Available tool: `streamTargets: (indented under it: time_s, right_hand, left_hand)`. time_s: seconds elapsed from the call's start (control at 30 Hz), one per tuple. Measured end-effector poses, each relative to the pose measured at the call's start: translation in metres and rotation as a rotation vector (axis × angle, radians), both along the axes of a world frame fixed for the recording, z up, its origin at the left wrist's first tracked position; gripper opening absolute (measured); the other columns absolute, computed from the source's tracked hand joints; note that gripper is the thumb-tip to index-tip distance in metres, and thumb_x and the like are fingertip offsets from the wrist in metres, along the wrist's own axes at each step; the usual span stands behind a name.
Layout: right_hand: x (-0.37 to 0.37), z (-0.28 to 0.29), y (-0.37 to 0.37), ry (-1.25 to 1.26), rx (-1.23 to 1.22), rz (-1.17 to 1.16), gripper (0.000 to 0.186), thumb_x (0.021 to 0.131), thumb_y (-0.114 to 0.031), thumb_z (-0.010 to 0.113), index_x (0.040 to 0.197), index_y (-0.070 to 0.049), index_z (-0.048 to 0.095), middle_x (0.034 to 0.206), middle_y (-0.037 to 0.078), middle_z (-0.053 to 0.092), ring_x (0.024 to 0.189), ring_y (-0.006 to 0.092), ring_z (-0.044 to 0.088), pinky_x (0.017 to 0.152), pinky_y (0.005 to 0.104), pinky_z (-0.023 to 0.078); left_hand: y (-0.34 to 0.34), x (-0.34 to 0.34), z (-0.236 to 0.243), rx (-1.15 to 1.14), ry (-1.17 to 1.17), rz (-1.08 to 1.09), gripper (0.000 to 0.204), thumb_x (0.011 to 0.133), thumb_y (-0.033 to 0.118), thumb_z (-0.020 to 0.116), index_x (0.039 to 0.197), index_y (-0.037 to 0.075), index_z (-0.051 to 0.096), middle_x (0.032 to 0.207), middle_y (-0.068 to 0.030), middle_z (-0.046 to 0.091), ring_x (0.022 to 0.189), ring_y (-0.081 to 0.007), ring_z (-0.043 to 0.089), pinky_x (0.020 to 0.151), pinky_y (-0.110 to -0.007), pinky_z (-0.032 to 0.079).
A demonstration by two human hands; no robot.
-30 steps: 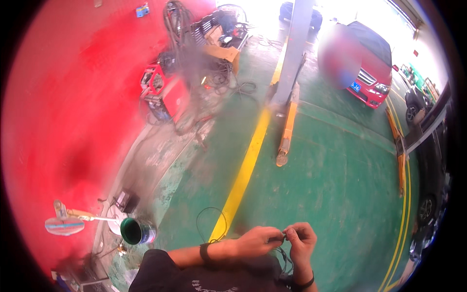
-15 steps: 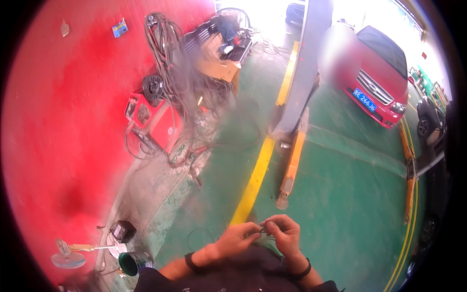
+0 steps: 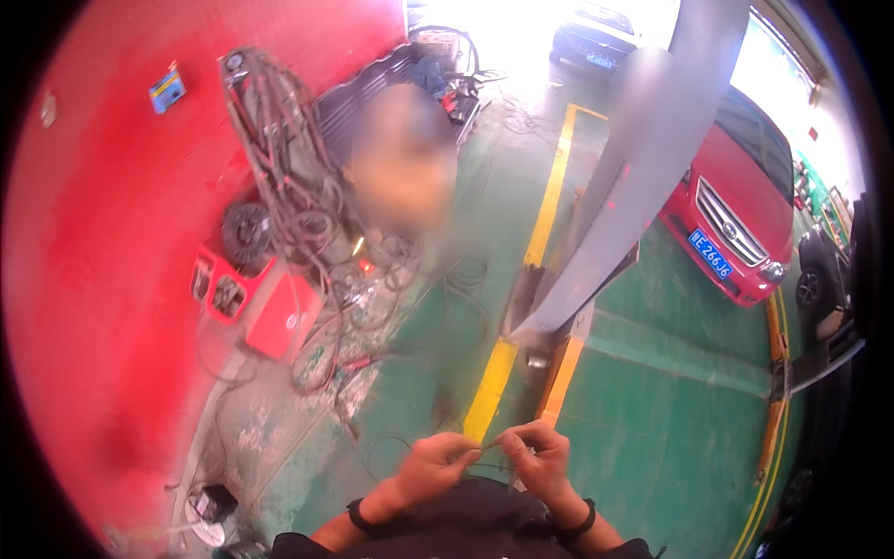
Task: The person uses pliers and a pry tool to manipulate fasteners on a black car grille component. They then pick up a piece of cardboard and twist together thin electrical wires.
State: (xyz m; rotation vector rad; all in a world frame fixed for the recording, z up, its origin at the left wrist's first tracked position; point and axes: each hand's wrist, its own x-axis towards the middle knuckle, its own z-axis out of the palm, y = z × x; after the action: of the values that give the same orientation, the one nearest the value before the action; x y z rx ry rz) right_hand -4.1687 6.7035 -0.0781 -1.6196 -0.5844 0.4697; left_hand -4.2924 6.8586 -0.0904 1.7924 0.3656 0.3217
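My left hand (image 3: 436, 468) is closed in a pinch, thumb against fingers, at the lower middle in front of my body. Just to its right, my right hand (image 3: 542, 460) pinches as well. Between the two sets of fingertips runs a short stretch of thin wire (image 3: 491, 446), and both hands grip it. A fine dark loop (image 3: 370, 456) of what looks like the same wire curves out to the left of my left hand. The wire's ends are hidden or too small to make out.
Ahead stands a grey lift post (image 3: 624, 177) with an orange lift arm (image 3: 561, 377). A red car (image 3: 731, 210) is parked right of it. Along the red wall are a red machine (image 3: 284, 312), tangled hoses (image 3: 289, 149) and a black battery-like box (image 3: 216, 504).
My fingertips have drawn slightly apart, showing the wire between them. The view has shifted, so the wall items sit lower and farther left and the lift post farther right.
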Motion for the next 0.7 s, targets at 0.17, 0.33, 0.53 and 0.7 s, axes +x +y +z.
streamTargets:
  time_s: [0.17, 0.33, 0.53, 0.7]
  right_hand:
    - [0.126, 0.026, 0.076, 0.144, 0.111, -0.117, 0.012, 0.094, -0.010, 0.070, 0.096, 0.001, 0.065, 0.088, 0.007, 0.073, 0.078, 0.0098, 0.065, 0.071, 0.0235, 0.052]
    - [0.251, 0.037, 0.142, 0.181, 0.232, -0.182, 0.012, 0.095, -0.011, 0.067, 0.095, 0.000, 0.064, 0.089, 0.009, 0.073, 0.072, 0.0102, 0.062, 0.066, 0.0237, 0.049]
    - [0.421, 0.017, 0.214, 0.211, 0.448, -0.255, 0.013, 0.096, -0.013, 0.066, 0.094, 0.000, 0.063, 0.088, 0.012, 0.072, 0.069, 0.0120, 0.060, 0.064, 0.0250, 0.049]
    - [0.564, 0.032, 0.275, 0.180, 0.490, -0.316, 0.013, 0.093, -0.010, 0.068, 0.093, 0.001, 0.062, 0.088, 0.015, 0.071, 0.067, 0.0128, 0.059, 0.062, 0.0249, 0.048]
  left_hand:
    - [0.084, 0.144, 0.020, -0.032, 0.015, -0.257, 0.017, 0.097, 0.018, 0.063, 0.104, 0.004, 0.070, 0.078, -0.0086, 0.067, 0.066, -0.0161, 0.062, 0.062, -0.031, 0.050]
    - [0.157, 0.278, 0.040, -0.131, 0.048, -0.392, 0.019, 0.102, 0.019, 0.056, 0.106, 0.003, 0.066, 0.071, -0.0022, 0.061, 0.065, -0.0109, 0.056, 0.061, -0.028, 0.047]
    - [0.238, 0.463, 0.041, -0.274, 0.118, -0.485, 0.021, 0.103, 0.019, 0.055, 0.105, 0.001, 0.066, 0.072, 0.0025, 0.056, 0.068, -0.0059, 0.049, 0.062, -0.024, 0.043]
    - [0.300, 0.610, 0.048, -0.323, 0.064, -0.459, 0.020, 0.101, 0.018, 0.061, 0.108, -0.001, 0.066, 0.082, 0.0008, 0.062, 0.077, -0.0046, 0.051, 0.068, -0.024, 0.045]
